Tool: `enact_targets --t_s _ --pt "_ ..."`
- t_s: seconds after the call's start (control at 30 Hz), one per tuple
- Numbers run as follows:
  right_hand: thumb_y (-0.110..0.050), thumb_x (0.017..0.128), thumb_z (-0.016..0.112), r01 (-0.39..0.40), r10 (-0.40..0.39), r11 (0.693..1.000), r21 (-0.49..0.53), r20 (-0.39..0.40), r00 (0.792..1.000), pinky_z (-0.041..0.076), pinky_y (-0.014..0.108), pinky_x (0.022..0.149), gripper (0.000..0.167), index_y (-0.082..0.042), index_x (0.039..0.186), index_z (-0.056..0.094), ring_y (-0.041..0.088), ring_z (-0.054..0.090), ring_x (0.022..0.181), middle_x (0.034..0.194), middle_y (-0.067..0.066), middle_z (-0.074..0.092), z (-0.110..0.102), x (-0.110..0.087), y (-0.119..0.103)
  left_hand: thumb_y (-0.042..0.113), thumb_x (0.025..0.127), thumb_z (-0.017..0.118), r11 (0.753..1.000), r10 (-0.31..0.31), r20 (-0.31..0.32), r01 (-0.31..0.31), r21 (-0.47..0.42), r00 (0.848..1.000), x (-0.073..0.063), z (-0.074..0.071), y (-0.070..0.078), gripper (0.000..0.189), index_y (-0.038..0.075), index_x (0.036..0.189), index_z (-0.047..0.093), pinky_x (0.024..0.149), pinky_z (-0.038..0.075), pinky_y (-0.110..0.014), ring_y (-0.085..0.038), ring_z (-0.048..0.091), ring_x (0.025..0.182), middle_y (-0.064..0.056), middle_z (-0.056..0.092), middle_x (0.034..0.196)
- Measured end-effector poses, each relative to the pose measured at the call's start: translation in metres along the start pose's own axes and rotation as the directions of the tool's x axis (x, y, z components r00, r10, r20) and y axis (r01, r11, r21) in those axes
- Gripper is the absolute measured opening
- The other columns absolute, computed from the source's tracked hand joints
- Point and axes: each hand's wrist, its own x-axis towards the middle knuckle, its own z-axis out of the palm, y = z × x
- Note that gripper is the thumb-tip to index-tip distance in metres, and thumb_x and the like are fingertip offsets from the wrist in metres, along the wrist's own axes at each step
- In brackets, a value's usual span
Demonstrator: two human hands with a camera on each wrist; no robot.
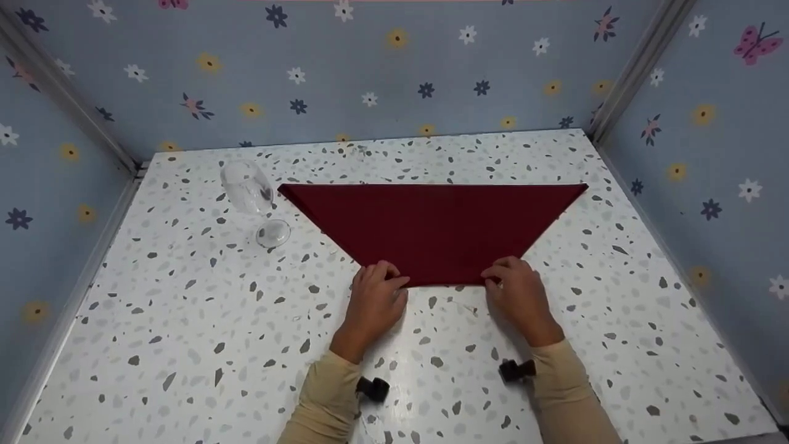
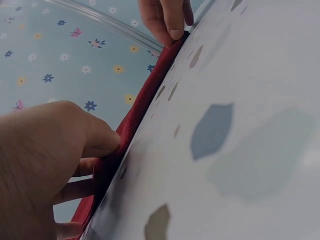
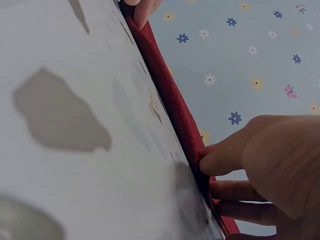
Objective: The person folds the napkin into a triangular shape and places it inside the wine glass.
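Note:
A dark red cloth napkin (image 1: 434, 231) lies folded into a trapezoid, its long edge at the back and its short edge nearest me. At the left end of the short edge, my left hand (image 1: 376, 302) pinches the fold between thumb and fingers. My right hand (image 1: 521, 299) does the same at the right end. Seen from the left wrist, the napkin's rolled-looking near edge (image 2: 132, 117) runs between both hands, low on the table. The right wrist view shows the thumb (image 3: 220, 159) on that edge, with other fingers behind it.
A clear stemmed glass (image 1: 246, 188) is on the white speckled table (image 1: 185, 320), left of the napkin, its round foot toward me. Flower-patterned panels (image 1: 382, 68) enclose the table at the back and both sides. Small black devices (image 1: 373, 390) are at both wrists.

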Motion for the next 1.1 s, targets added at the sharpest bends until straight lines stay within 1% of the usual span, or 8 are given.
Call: enact_targets --t_s 0.17,0.27,0.4,0.63,0.77,0.87,0.97,1.1 --pt "-0.012 0.088 0.075 0.011 -0.012 1.0 0.003 0.056 0.998 0.046 0.054 0.086 0.016 -0.008 0.103 0.079 0.037 0.059 0.105 0.115 0.016 0.065 -0.0025 -0.0007 0.0014 0.009 0.089 0.072 0.998 -0.01 -0.057 0.014 0.069 0.998 0.0018 0.001 0.0002 0.015 0.013 0.1 0.082 0.105 0.032 -0.064 -0.023 0.058 0.097 0.0 0.064 0.1" --pt "-0.016 0.087 0.077 0.011 -0.012 1.0 0.015 0.066 0.998 0.046 0.054 0.088 0.019 -0.008 0.104 0.079 0.037 0.058 0.106 0.117 0.017 0.065 -0.0045 -0.0016 0.0024 0.009 0.088 0.073 0.995 -0.013 -0.083 0.021 0.095 0.996 0.0024 0.0011 0.0004 0.013 0.015 0.095 0.083 0.106 0.03 -0.066 -0.023 0.059 0.095 0.001 0.066 0.098" --pt "-0.017 0.087 0.078 0.008 -0.01 1.0 0.029 0.062 0.998 0.048 0.052 0.088 0.019 -0.009 0.104 0.08 0.037 0.058 0.108 0.119 0.017 0.065 -0.0051 -0.0023 0.0039 0.01 0.088 0.074 0.992 -0.028 -0.092 0.038 0.118 0.995 0.002 0.0005 0.0011 0.012 0.016 0.092 0.083 0.106 0.03 -0.067 -0.023 0.06 0.094 0.002 0.067 0.095" --pt "-0.017 0.088 0.077 0.026 -0.027 0.999 0.028 0.048 0.998 0.049 0.051 0.086 0.016 -0.009 0.101 0.08 0.036 0.059 0.106 0.118 0.017 0.065 -0.0045 -0.0003 0.004 0.01 0.086 0.076 0.986 -0.055 -0.1 0.069 0.15 0.993 0.0022 -0.001 0.0002 0.011 0.017 0.092 0.082 0.106 0.034 -0.063 -0.025 0.062 0.094 0.0 0.069 0.092" --pt "-0.02 0.087 0.078 0.021 -0.023 0.999 0.028 0.051 0.998 0.049 0.05 0.086 0.018 -0.01 0.102 0.08 0.036 0.059 0.106 0.118 0.016 0.065 -0.0039 0.0001 0.0047 0.01 0.086 0.076 0.988 -0.038 -0.088 0.051 0.146 0.995 0.0018 -0.0025 -0.0013 0.013 0.017 0.095 0.082 0.105 0.035 -0.062 -0.025 0.062 0.094 0.0 0.07 0.094" --pt "-0.021 0.087 0.079 -0.001 -0.001 0.999 0.036 0.045 0.999 0.049 0.051 0.085 0.018 -0.01 0.102 0.08 0.035 0.059 0.106 0.118 0.015 0.065 -0.0034 -0.0004 0.0047 0.011 0.086 0.077 0.99 -0.024 -0.07 0.034 0.139 0.997 0.0014 -0.0041 -0.0028 0.014 0.017 0.097 0.082 0.105 0.035 -0.061 -0.025 0.061 0.093 0.0 0.07 0.095" --pt "-0.022 0.088 0.078 -0.024 0.022 0.999 0.041 0.038 0.999 0.049 0.051 0.085 0.017 -0.011 0.101 0.081 0.034 0.059 0.106 0.117 0.014 0.065 -0.0032 0.0 0.0049 0.009 0.085 0.078 0.992 -0.021 -0.057 0.028 0.124 0.998 0.002 -0.0049 -0.0037 0.016 0.017 0.098 0.082 0.1 0.04 -0.054 -0.025 0.06 0.091 0.0 0.07 0.095" --pt "-0.023 0.09 0.077 -0.033 0.032 0.999 0.039 0.042 0.999 0.049 0.05 0.084 0.017 -0.011 0.101 0.08 0.033 0.059 0.105 0.116 0.013 0.066 -0.0032 0.001 0.0056 0.008 0.084 0.079 0.996 -0.035 -0.047 0.039 0.083 0.998 0.0035 -0.0045 -0.0042 0.017 0.016 0.099 0.082 0.088 0.044 -0.042 -0.024 0.058 0.087 0.0 0.069 0.093"
